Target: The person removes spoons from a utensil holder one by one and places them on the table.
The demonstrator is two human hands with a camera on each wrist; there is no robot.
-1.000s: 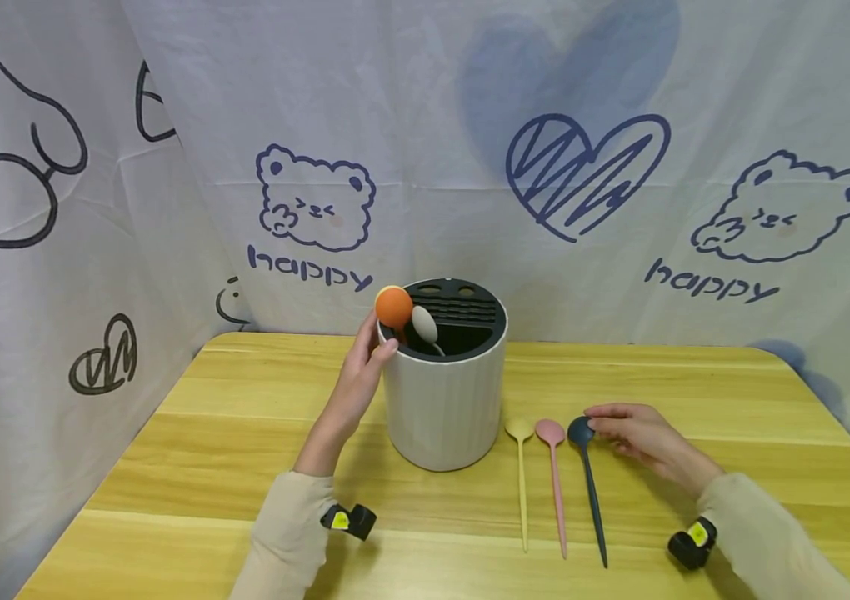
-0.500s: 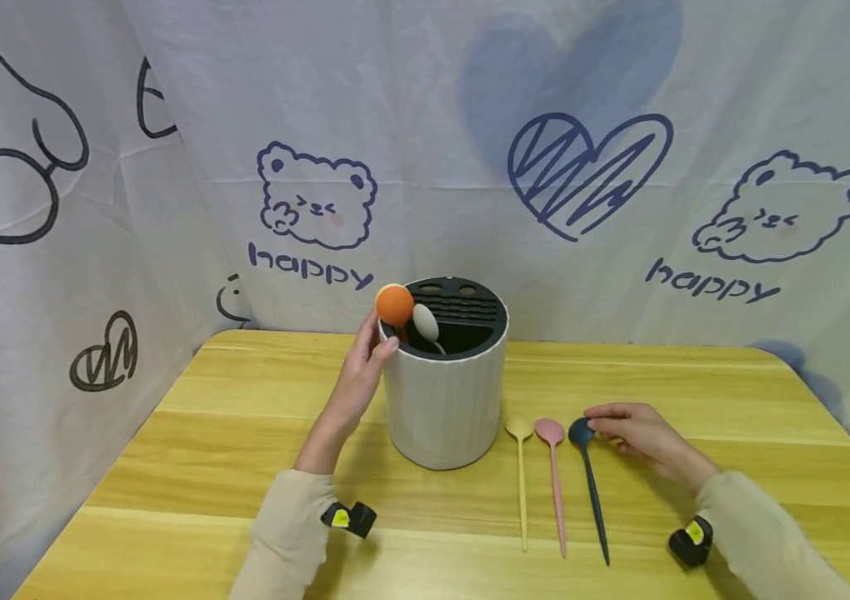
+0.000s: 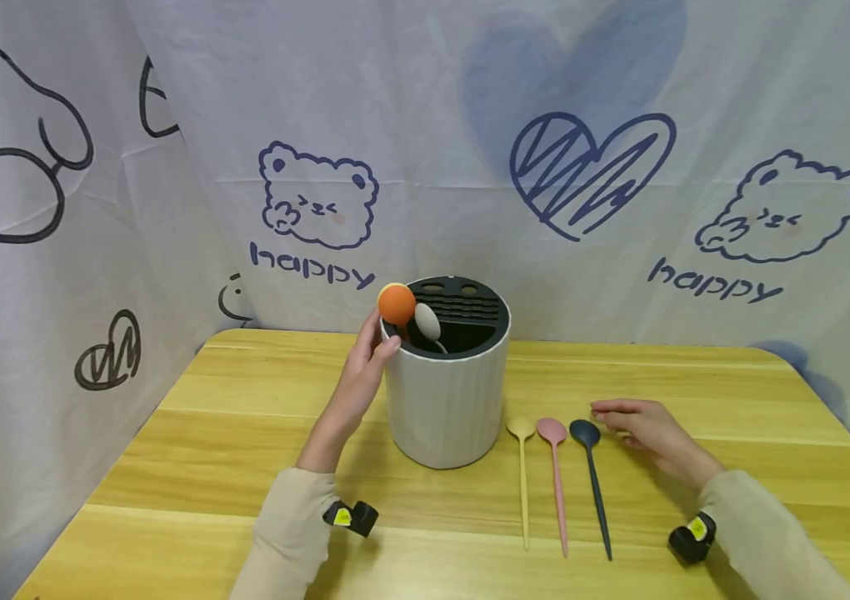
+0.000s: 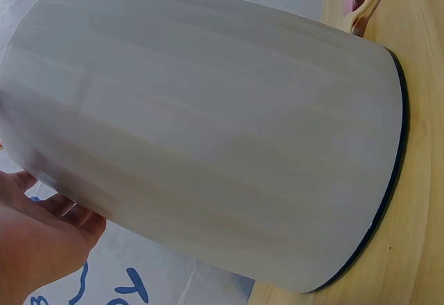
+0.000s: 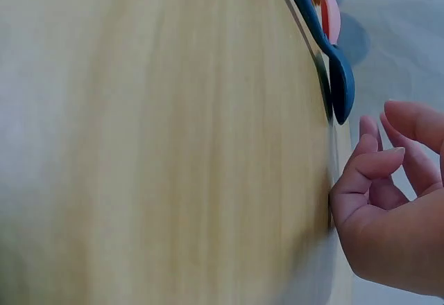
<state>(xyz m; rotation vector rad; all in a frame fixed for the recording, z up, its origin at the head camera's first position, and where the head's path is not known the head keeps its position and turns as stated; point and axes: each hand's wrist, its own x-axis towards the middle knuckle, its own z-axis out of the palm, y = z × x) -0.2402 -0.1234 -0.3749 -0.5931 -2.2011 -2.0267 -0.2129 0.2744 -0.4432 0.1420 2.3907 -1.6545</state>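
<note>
A white utensil holder (image 3: 446,408) with a black slotted top stands upright at the table's centre. My left hand (image 3: 359,372) grips its upper left side, thumb at the front rim. Inside lean an orange round-headed utensil (image 3: 397,305) and a white spoon (image 3: 427,322). To the holder's right lie a yellow spoon (image 3: 521,428), a pink spoon (image 3: 552,432) and a dark blue spoon (image 3: 585,433), roughly side by side, handles toward me. Just right of the blue spoon's bowl, my right hand (image 3: 650,432) hovers with relaxed, loosely bent fingers; a small gap shows between them in the right wrist view.
The wooden table (image 3: 192,450) has its far edge close to a white curtain (image 3: 440,100) printed with bears and hearts. A black wrist camera (image 3: 351,518) sits on the left cuff and another on the right.
My right hand has let go of the dark blue spoon's bowl and drawn slightly right. The spoon stays on the table. My left hand keeps its hold on the utensil holder.
</note>
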